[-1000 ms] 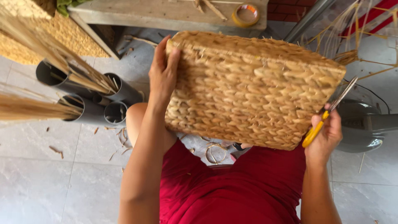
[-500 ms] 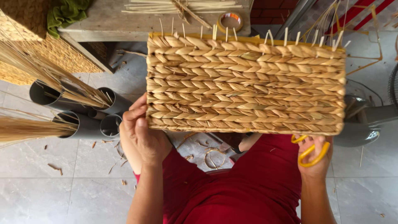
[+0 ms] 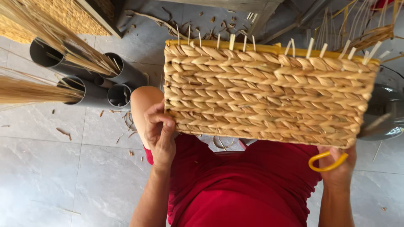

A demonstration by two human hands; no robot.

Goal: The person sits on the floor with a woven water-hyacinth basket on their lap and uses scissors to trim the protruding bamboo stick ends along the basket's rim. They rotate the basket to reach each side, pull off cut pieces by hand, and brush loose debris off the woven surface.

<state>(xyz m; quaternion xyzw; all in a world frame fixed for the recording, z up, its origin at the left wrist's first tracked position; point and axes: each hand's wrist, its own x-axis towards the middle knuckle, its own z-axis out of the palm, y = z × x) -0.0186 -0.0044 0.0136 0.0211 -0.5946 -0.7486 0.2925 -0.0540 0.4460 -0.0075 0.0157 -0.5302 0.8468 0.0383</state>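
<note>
A rectangular basket (image 3: 265, 94) woven of pale straw stands on its side on my lap, its yellow rim at the top with several cut stalk ends sticking up. My left hand (image 3: 160, 134) grips the basket's lower left corner, fingers curled on the weave. My right hand (image 3: 336, 166) is under the lower right corner and holds scissors with yellow loop handles (image 3: 327, 162); the blades are hidden behind the basket. I wear red clothes (image 3: 244, 185).
Several grey plastic pipes (image 3: 105, 84) lie at the left, holding bundles of dry straw (image 3: 38, 59). Woven panels (image 3: 63, 14) lean at the top left. Straw scraps litter the grey tiled floor (image 3: 63, 168). A grey round object (image 3: 385, 113) sits at the right.
The basket has been turned from tilted to level and now sits lower. My left hand slid from its left edge down to the lower left corner. The right hand stays under the right corner.
</note>
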